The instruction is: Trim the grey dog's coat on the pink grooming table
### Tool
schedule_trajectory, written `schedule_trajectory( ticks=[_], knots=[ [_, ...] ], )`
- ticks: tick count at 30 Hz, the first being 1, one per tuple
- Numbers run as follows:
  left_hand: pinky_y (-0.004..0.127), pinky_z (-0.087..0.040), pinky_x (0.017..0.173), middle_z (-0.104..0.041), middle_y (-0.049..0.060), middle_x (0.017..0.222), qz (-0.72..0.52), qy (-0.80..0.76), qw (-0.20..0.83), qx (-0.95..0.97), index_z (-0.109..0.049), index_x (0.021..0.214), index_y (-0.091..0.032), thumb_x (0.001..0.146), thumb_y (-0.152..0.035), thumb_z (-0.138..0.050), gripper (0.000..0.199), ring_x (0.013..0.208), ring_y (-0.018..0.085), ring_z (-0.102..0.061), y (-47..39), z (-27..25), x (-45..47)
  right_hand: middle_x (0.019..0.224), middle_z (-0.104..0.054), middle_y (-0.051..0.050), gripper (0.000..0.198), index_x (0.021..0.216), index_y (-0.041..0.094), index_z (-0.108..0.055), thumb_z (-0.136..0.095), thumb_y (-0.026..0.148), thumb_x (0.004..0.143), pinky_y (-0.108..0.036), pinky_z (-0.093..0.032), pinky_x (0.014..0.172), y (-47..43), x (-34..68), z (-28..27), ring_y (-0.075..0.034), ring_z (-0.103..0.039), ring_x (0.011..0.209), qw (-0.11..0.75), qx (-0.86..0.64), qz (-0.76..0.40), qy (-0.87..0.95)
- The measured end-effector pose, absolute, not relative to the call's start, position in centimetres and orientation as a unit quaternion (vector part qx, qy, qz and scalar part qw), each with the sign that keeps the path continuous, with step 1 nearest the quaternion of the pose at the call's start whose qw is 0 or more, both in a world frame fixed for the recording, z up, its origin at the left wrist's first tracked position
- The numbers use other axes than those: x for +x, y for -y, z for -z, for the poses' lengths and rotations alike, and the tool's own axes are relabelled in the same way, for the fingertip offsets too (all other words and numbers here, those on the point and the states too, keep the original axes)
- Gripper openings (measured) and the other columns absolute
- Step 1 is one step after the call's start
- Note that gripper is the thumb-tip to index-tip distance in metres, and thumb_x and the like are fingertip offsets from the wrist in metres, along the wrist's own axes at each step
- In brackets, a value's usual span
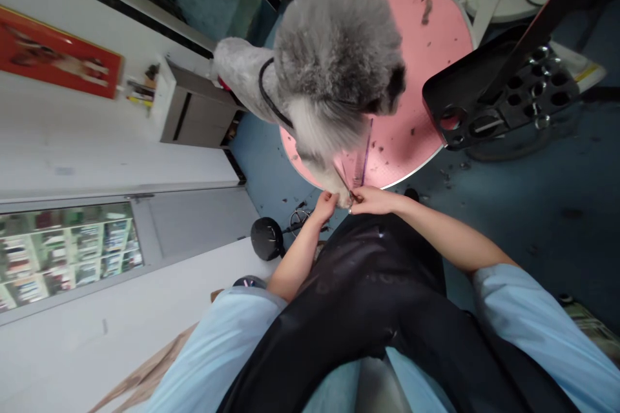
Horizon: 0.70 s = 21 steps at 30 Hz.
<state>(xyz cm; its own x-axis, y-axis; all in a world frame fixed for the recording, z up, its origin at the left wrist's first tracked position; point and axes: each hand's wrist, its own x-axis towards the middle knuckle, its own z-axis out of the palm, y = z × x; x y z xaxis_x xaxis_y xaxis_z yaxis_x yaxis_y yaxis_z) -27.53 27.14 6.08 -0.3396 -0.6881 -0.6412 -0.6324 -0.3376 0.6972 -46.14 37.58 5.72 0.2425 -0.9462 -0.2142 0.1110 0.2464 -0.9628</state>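
A grey, fluffy dog [339, 45] stands on a round pink grooming table [445, 13], with a black loop around its neck. One pale foreleg [325, 173] reaches toward me over the table's near edge. My left hand [326, 205] is closed on the paw end of that leg. In my right hand [372, 201] are scissors [341, 175], their thin blades pointing up and left beside the leg. A purple-backed comb [367, 151] lies on the table just beyond my right hand, partly under the dog's head fur.
A black tool holder [504, 97] with round holes juts out at the table's right. Clumps of cut hair [426, 10] dot the table and floor. To the left are a grey cabinet [198, 103] and a black round stool-like object [267, 239].
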Motion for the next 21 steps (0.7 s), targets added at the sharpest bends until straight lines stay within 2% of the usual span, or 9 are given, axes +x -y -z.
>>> schedule_trajectory(
  ticks=[6,9,12,16,21],
  knots=[
    [0.025,-0.050,0.073,-0.078,0.006,0.081,0.578,0.586,-0.002,0.568,-0.077,0.082,-0.010,0.083,-0.016,-0.058,0.020,0.070,0.016,-0.066,-26.9,-6.2,-27.3,0.060,-0.052,0.007,0.006,0.068,0.019,-0.057,-0.063,0.019,0.068,-0.024,-0.031,0.057,-37.0,-45.8,-6.6,-0.011,-0.047,0.060,0.608,-0.478,0.418,-0.477],
    [0.027,-0.051,0.078,-0.078,0.007,0.087,0.591,0.585,-0.002,0.555,-0.077,0.087,-0.011,0.083,-0.023,-0.064,0.018,0.079,0.019,-0.070,-26.9,-6.3,-27.2,0.060,-0.056,0.006,0.007,0.070,0.019,-0.061,-0.066,0.022,0.068,-0.022,-0.034,0.055,-36.7,-45.8,-5.8,-0.011,-0.051,0.058,0.632,-0.475,0.422,-0.444],
    [0.027,-0.051,0.075,-0.077,0.006,0.084,0.597,0.579,0.013,0.555,-0.075,0.087,-0.011,0.081,-0.030,-0.070,0.021,0.074,0.018,-0.068,-26.9,-6.3,-27.0,0.058,-0.063,0.005,0.009,0.075,0.017,-0.066,-0.068,0.020,0.067,-0.021,-0.039,0.053,-36.5,-46.0,-5.2,-0.012,-0.058,0.057,0.675,-0.442,0.424,-0.412],
    [0.025,-0.051,0.070,-0.078,0.006,0.082,0.631,0.551,0.040,0.545,-0.074,0.085,-0.011,0.070,-0.037,-0.079,0.030,0.070,0.016,-0.067,-27.0,-6.3,-26.7,0.063,-0.069,0.002,0.014,0.081,0.016,-0.070,-0.075,0.022,0.069,-0.020,-0.045,0.053,-36.3,-46.8,-5.2,-0.013,-0.064,0.059,0.731,-0.395,0.421,-0.362],
    [0.030,-0.055,0.076,-0.079,0.008,0.085,0.673,0.497,0.057,0.544,-0.077,0.089,-0.011,0.055,-0.041,-0.090,0.047,0.073,0.020,-0.071,-27.3,-7.1,-26.7,0.069,-0.073,0.002,0.033,0.094,0.017,-0.069,-0.082,0.021,0.064,-0.018,-0.052,0.058,-36.0,-48.0,-5.0,-0.013,-0.070,0.064,0.799,-0.357,0.373,-0.308]
  ],
)
